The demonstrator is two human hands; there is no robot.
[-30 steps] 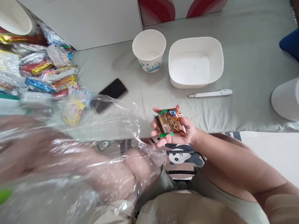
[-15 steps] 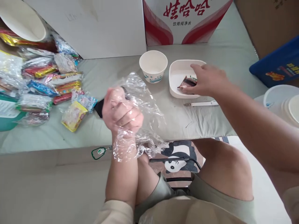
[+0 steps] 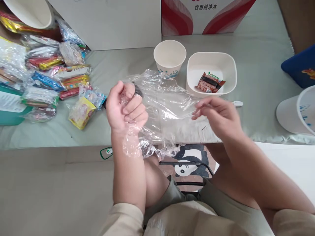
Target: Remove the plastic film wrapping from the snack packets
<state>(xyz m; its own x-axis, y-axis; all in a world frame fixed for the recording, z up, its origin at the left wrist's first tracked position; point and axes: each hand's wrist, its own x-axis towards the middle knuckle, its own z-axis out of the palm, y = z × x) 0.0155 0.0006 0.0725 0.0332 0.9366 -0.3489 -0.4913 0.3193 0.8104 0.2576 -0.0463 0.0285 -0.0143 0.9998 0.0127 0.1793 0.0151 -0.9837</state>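
Note:
A crinkled clear plastic bag is stretched between my hands and hangs over the table's front edge. My left hand is closed with curled fingers, and the film wraps around it and its wrist. A dark ridged thing shows behind those fingers; I cannot make out what it is. The fingertips of my right hand are pinched together at the bag's right edge, slightly blurred. Beyond that hand, a white square bowl holds a brown wrapped snack. A white paper cup stands behind the bag.
Several wrapped snacks lie piled at the left, with a yellow packet nearest me. Large boxes line the back. A white tub and a blue box stand at the right. A white tool's end shows beside my right hand.
My right hand has left the bowl and come toward me to the bag's right edge. The brown snack stays in the bowl. The bag is now pulled out to the right.

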